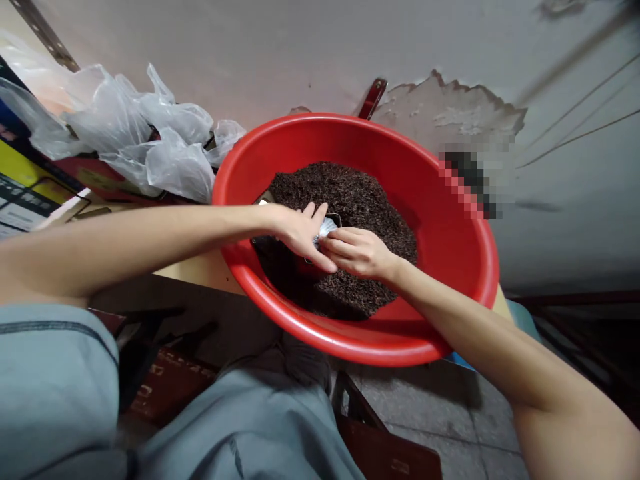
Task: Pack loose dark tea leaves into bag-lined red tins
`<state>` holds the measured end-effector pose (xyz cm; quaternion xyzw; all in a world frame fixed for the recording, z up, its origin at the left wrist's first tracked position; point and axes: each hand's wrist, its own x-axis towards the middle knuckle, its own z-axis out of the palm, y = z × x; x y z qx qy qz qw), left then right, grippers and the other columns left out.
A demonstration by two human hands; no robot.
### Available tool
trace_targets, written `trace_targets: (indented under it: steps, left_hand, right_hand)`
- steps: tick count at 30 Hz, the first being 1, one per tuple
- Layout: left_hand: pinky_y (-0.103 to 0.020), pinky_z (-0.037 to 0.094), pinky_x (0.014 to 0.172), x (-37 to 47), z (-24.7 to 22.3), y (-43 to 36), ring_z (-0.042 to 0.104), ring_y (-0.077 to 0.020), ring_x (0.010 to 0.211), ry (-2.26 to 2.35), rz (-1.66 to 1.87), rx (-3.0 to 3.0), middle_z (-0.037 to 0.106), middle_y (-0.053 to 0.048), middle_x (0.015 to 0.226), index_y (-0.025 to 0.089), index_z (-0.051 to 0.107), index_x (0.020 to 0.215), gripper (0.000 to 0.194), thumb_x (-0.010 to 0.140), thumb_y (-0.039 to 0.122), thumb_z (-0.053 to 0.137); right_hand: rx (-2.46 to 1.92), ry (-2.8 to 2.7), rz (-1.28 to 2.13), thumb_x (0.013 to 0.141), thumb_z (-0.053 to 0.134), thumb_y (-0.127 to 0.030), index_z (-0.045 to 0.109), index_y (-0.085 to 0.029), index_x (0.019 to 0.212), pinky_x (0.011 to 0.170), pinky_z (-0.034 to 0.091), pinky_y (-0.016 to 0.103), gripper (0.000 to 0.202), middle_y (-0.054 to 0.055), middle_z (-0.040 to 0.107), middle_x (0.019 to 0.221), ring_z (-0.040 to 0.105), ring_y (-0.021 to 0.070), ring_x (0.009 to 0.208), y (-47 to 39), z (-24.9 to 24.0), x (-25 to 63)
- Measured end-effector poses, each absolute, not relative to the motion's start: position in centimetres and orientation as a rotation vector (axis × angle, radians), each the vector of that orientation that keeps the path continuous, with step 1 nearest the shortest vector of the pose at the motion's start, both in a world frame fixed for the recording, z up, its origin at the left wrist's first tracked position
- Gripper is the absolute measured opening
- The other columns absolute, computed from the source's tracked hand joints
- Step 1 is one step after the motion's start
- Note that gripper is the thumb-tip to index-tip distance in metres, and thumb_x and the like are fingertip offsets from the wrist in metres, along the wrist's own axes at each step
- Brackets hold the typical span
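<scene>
A large red plastic basin (360, 342) holds a heap of dark, loose, dry tea-like leaves (345, 183). Over the heap, my left hand (303, 233) lies with its fingers spread against a small clear plastic bag (327, 228). My right hand (359, 252) pinches the gathered edge of that bag between closed fingers. The bag bunches up inside a small container, of which only a thin rim and a dark red side show between my hands. The container's lower part is hidden. A dark object with a pale corner sits under my left wrist at the basin's left side.
Several knotted clear plastic bags (170, 153) are piled left of the basin, by a yellow and black box (25, 173). Peeling wall (450, 103) stands close behind. The basin rests on a pale wooden table (200, 270). Dark red stools (390, 447) stand below.
</scene>
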<state>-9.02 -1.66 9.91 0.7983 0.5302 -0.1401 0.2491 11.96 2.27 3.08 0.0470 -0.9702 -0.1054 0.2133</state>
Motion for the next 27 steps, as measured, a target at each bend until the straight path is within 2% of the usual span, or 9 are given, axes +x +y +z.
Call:
trace_targets:
  steps: [2, 5, 8, 14, 18, 20, 22, 25, 27]
  left_hand:
    - [-0.056, 0.031, 0.125, -8.2, 9.5, -3.2, 0.018, -0.0536, 0.16, 1.526, -0.358, 2.098, -0.012, -0.029, 0.177, 0.009, -0.014, 0.17, 0.151, 0.068, 0.075, 0.076]
    - [-0.06, 0.032, 0.123, -8.0, 8.4, -3.9, 0.025, -0.0577, 0.156, 1.563, -0.259, 2.185, -0.004, -0.031, 0.177, 0.011, -0.013, 0.171, 0.155, 0.061, 0.055, 0.087]
    - [-0.054, 0.034, 0.123, -9.2, 7.4, -2.5, 0.031, -0.0544, 0.155, 1.434, -0.2, 2.305, 0.0, -0.031, 0.177, 0.009, -0.01, 0.171, 0.153, 0.058, 0.039, 0.088]
    - [-0.042, 0.025, 0.13, -12.0, 7.3, 1.8, 0.018, -0.0422, 0.164, 1.015, -0.313, 2.408, -0.004, -0.025, 0.178, 0.006, -0.003, 0.171, 0.154, 0.049, 0.032, 0.086]
    - [-0.035, 0.019, 0.13, -12.1, 7.0, 2.1, 0.006, -0.0356, 0.166, 0.948, -0.262, 2.394, -0.003, -0.024, 0.179, 0.002, 0.003, 0.171, 0.152, 0.047, 0.032, 0.086]
    - [-0.036, 0.02, 0.13, -12.5, 7.2, 2.0, 0.007, -0.0354, 0.166, 0.962, -0.232, 2.366, -0.006, -0.022, 0.179, 0.003, 0.001, 0.171, 0.154, 0.05, 0.039, 0.088]
    - [-0.037, 0.025, 0.128, -13.4, 7.8, 2.3, 0.013, -0.0352, 0.166, 0.991, -0.227, 2.33, -0.004, -0.02, 0.179, 0.008, 0.002, 0.172, 0.151, 0.054, 0.044, 0.088]
    - [-0.041, 0.038, 0.121, -15.0, 9.2, 3.4, 0.04, -0.0353, 0.155, 1.132, -0.226, 2.245, 0.033, -0.014, 0.175, 0.023, 0.03, 0.17, 0.122, 0.061, 0.036, 0.084]
    - [-0.043, 0.048, 0.11, -15.7, 9.5, 4.3, 0.063, -0.0362, 0.133, 1.346, -0.261, 2.127, 0.07, -0.013, 0.145, 0.025, 0.063, 0.15, 0.088, 0.064, 0.025, 0.079]
  right_hand:
    - [0.183, -2.656, -0.346, 0.109, 0.048, -0.019, 0.075, -0.018, 0.092, 0.076, 0.058, 0.035, 0.032, 0.009, 0.075, 0.095, 0.066, 0.0189, 0.09, 2.2, 3.2, 12.0]
    - [0.184, -2.587, -0.417, 0.108, 0.048, -0.014, 0.076, -0.016, 0.096, 0.076, 0.061, 0.035, 0.031, 0.009, 0.078, 0.098, 0.07, 0.0198, 0.095, 2.1, 3.6, 12.0]
    - [0.11, -2.595, -0.327, 0.108, 0.048, -0.014, 0.076, -0.016, 0.105, 0.079, 0.064, 0.035, 0.028, 0.009, 0.08, 0.105, 0.074, 0.0197, 0.098, 2.0, 3.7, 12.3]
    - [0.01, -2.605, -0.184, 0.104, 0.049, -0.01, 0.076, -0.015, 0.106, 0.08, 0.066, 0.034, 0.027, 0.01, 0.081, 0.105, 0.076, 0.0196, 0.094, 2.0, 4.0, 12.0]
    - [-0.058, -2.615, -0.178, 0.094, 0.053, -0.006, 0.078, -0.022, 0.104, 0.107, 0.058, 0.053, 0.031, 0.004, 0.082, 0.103, 0.075, 0.0228, 0.106, 1.7, 4.6, 11.8]
    - [-0.094, -2.668, -0.112, 0.091, 0.053, -0.007, 0.078, -0.024, 0.108, 0.119, 0.046, 0.062, 0.034, 0.004, 0.082, 0.108, 0.073, 0.0247, 0.117, 1.5, 4.8, 12.0]
    - [-0.12, -2.715, -0.045, 0.088, 0.051, -0.005, 0.076, -0.02, 0.112, 0.118, 0.045, 0.061, 0.038, 0.009, 0.081, 0.114, 0.073, 0.026, 0.12, 1.2, 4.9, 12.2]
    - [-0.162, -2.787, 0.024, 0.084, 0.049, -0.003, 0.074, -0.014, 0.11, 0.105, 0.052, 0.052, 0.037, 0.016, 0.078, 0.12, 0.074, 0.0274, 0.115, 0.8, 5.0, 12.0]
    - [-0.237, -2.817, 0.071, 0.085, 0.049, -0.002, 0.073, -0.013, 0.112, 0.099, 0.053, 0.048, 0.037, 0.017, 0.078, 0.118, 0.075, 0.027, 0.108, 0.6, 5.2, 11.6]
